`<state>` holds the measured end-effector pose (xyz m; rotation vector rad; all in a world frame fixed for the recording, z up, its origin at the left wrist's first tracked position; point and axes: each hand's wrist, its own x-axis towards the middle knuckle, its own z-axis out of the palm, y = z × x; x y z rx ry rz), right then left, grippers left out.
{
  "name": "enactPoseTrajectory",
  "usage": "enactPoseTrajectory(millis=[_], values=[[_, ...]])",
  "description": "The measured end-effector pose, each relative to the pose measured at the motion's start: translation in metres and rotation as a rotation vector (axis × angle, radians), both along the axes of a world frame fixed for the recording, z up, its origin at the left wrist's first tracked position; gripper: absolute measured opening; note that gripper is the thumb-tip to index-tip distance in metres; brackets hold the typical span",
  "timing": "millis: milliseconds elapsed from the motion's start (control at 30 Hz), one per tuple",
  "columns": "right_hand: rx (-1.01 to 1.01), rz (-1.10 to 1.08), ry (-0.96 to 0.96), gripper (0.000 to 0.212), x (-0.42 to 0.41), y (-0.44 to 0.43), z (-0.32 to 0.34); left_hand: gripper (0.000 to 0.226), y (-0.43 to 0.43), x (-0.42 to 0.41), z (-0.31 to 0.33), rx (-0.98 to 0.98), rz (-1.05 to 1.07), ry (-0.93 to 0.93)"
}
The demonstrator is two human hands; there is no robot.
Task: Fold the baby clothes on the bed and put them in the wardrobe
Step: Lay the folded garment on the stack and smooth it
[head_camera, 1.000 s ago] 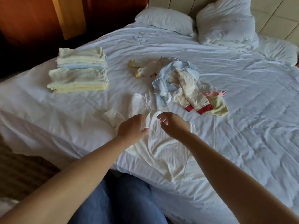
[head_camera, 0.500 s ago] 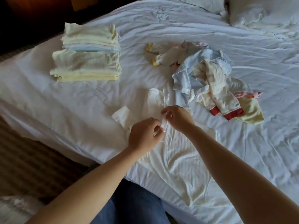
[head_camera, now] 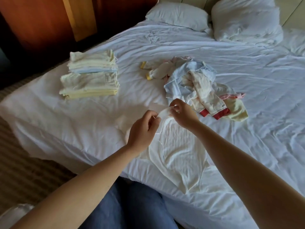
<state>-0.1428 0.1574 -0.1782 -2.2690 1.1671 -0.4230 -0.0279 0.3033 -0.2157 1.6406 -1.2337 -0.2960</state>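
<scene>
A ribbed cream baby top [head_camera: 181, 154] lies flat at the near edge of the creased white bed [head_camera: 82, 126]. The left hand [head_camera: 143, 129] and right hand [head_camera: 183, 113] each pinch its lifted upper hem. Beyond lie a tangled clothes pile [head_camera: 194, 83], a neat folded stack [head_camera: 90, 76], plump pillows [head_camera: 178, 15] and wooden panelling [head_camera: 41, 22].

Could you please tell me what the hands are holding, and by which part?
The left hand and right hand both pinch the white baby garment by its upper edge.

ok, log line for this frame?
phase: folding | garment: on bed | left hand: pinches top edge | right hand: pinches top edge | stack: folded | pile: unfolded
</scene>
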Motion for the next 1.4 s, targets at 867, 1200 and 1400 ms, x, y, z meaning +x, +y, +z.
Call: enactPoseTrajectory(millis=[867,1200,1400], values=[[-0.119,-0.189,0.269,0.036,-0.106,0.012,-0.039,0.018,-0.027,-0.026,-0.006,0.342,-0.195,-0.514],[-0.065,-0.393,0.211,0.022,-0.087,-0.021,-0.064,0.034,-0.069,-0.014,-0.050,0.317,-0.191,-0.783],[-0.196,-0.377,0.313,0.019,-0.090,-0.028,-0.069,0.047,-0.063,-0.013,-0.072,0.453,-0.216,-0.804]])
